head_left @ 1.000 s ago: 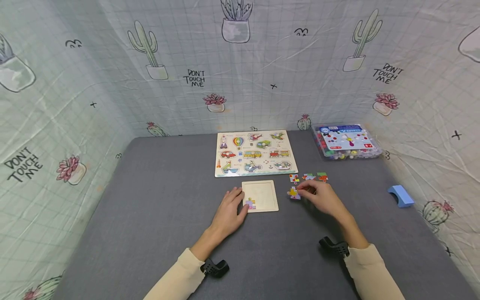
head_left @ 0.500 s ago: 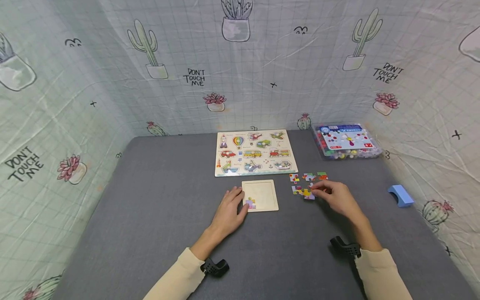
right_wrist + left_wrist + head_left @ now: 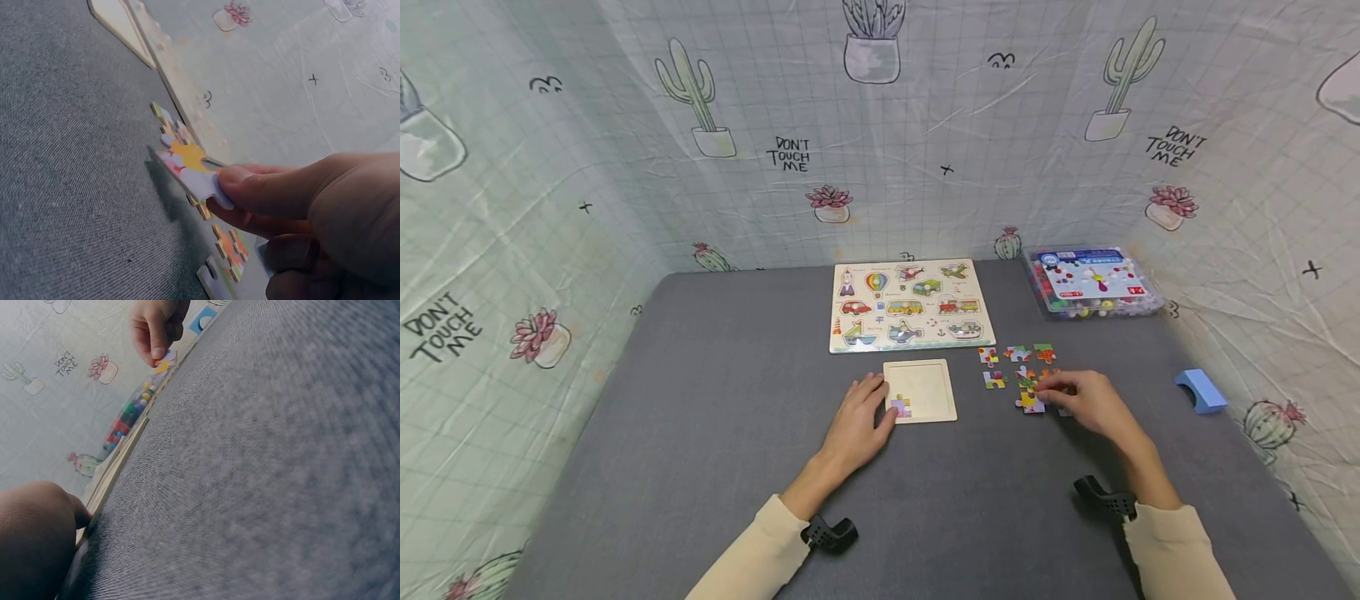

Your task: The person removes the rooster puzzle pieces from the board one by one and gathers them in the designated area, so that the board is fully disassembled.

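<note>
In the head view my left hand point(image 3: 855, 423) rests at the left edge of a small square wooden puzzle tray point(image 3: 931, 387), fingers fairly straight, thumb near the lower corner. A lilac and yellow jigsaw piece point(image 3: 901, 407) lies in the tray's lower left corner. My right hand point(image 3: 1088, 404) pinches another jigsaw piece point(image 3: 190, 165), yellow and lilac with pink marks, between thumb and fingers. In the right wrist view it is tilted and raised over the table. Several loose pieces point(image 3: 1018, 353) lie around and under that hand, some partly hidden by it.
Behind the tray lies a vehicle peg puzzle board point(image 3: 910, 307). A clear box of coloured beads point(image 3: 1093, 283) stands at the back right. A blue arched block point(image 3: 1202, 392) sits near the right edge of the grey table point(image 3: 722, 433). Printed cloth point(image 3: 880, 167) hangs around the table.
My right hand has moved to the right and slightly nearer with the jigsaw piece, uncovering loose pieces to the left. The left hand and the tray have stayed put.
</note>
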The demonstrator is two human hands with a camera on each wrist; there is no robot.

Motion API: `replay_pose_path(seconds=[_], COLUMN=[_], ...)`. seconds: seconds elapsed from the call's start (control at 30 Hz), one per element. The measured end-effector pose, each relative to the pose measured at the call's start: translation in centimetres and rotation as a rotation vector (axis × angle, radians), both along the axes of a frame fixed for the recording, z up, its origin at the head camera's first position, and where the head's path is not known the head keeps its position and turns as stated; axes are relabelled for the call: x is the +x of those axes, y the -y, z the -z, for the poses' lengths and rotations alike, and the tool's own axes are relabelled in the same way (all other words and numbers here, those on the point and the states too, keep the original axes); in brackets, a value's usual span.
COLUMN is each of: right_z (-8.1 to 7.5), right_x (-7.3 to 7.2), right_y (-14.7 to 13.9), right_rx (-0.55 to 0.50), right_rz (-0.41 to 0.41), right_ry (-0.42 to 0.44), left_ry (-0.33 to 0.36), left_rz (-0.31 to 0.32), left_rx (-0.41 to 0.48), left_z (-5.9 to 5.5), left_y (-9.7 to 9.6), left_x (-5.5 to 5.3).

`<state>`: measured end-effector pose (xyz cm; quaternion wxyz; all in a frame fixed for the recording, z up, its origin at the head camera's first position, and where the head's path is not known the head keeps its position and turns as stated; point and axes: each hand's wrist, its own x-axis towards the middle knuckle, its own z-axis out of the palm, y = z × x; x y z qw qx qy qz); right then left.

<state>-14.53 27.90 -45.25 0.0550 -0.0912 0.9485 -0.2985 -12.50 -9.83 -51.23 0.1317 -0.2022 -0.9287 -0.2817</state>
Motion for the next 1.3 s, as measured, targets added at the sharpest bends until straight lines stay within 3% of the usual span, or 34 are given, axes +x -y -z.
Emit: replay_pose_path(seconds=[0.73,1.07,1.3], right_z=[1.3,0.9,-0.1], right_x=[0.3,0.1,-0.4], right_y=[0.0,0.2,1.4], right_rx=[0.083,0.080,0.047], right_rz=[-0.028,-0.002,0.039], right_ry=[-0.022,0.006,-0.024], left_ry=[0.001,0.017,0.010], left_rz=[-0.006,-0.005,-0.002], left_rx=[-0.009,-0.003,0.004], left_z=[-0.1,0.0,-0.1], left_y=[0.0,-0.1,-0.1], left_x=[0.1,0.1,0.1])
